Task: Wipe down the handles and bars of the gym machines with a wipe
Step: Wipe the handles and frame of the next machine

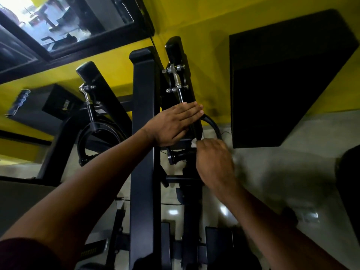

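Note:
A black gym machine fills the middle of the head view, with a thick upright post (pixel 143 133) and two swinging arms. My left hand (pixel 173 124) lies flat with straight fingers against the right arm (pixel 185 78) of the machine. My right hand (pixel 214 162) is blurred and curls around a white wipe (pixel 196 141), of which only a small bit shows, at the base of the curved black handle (pixel 214 125). A matching curved handle (pixel 83 145) hangs on the left arm of the machine.
A yellow wall stands behind the machine, with a dark-framed window (pixel 64 26) at upper left and a large black panel (pixel 288 78) at right. A black speaker box (pixel 48 106) sits at left. The glossy pale floor (pixel 282 182) lies below. A dark rounded object (pixel 348 191) is at the right edge.

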Motion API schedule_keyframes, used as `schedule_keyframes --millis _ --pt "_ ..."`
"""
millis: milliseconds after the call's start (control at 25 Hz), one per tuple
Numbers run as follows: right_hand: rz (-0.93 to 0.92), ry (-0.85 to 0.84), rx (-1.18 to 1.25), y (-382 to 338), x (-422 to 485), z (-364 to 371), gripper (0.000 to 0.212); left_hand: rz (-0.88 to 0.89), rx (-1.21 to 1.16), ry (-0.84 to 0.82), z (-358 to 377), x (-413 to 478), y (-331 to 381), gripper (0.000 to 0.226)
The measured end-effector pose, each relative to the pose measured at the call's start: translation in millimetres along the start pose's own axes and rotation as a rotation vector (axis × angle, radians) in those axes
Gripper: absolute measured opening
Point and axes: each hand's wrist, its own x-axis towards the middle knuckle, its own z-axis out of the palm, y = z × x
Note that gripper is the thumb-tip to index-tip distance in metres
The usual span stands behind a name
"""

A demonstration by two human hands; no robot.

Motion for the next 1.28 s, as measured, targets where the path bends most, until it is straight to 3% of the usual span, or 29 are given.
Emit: schedule_keyframes --millis 160,360,440,560,640,720,760,920,1040,1080,1200,1280 --pt "-0.138 0.110 0.107 -3 -10 11 0.039 0.002 -0.005 -0.003 0 1 1 0.063" --pt "0.035 0.308 0.285 19 -36 32 0.031 -0.004 -0.001 0.000 2 1 1 0.064" --pt "0.363 0.456 0.701 -6 -41 31 0.019 -0.007 0.000 0.004 2 1 1 0.064" --pt "1.084 0.518 1.449 -44 -27 20 0.018 -0.005 0.004 -0.004 3 -1 0 0.065" --pt "1.364 0.578 1.720 -48 -9 18 0.017 -0.008 0.008 0.001 3 -1 1 0.065" --pt "1.486 0.642 1.779 -49 3 13 0.016 -0.014 0.005 0.003 3 0 1 0.065" --pt "1.493 0.633 1.761 -54 3 10 0.016 -0.018 0.007 0.001 3 1 2 0.065" --pt "1.338 0.317 1.701 -89 -15 14 0.017 -0.011 0.009 0.002 4 1 1 0.067" --pt "1.357 0.500 1.753 -78 -7 24 0.020 -0.015 0.023 0.003 4 0 2 0.068" --pt "1.337 0.489 1.734 -79 -6 27 0.020 -0.017 0.021 0.005 4 1 2 0.067" --pt "1.044 0.247 1.519 -97 -25 26 0.016 -0.011 0.005 0.006 5 0 0 0.066" --pt "0.766 0.331 1.319 -93 -36 24 0.013 -0.010 0.010 0.006 4 0 0 0.066"
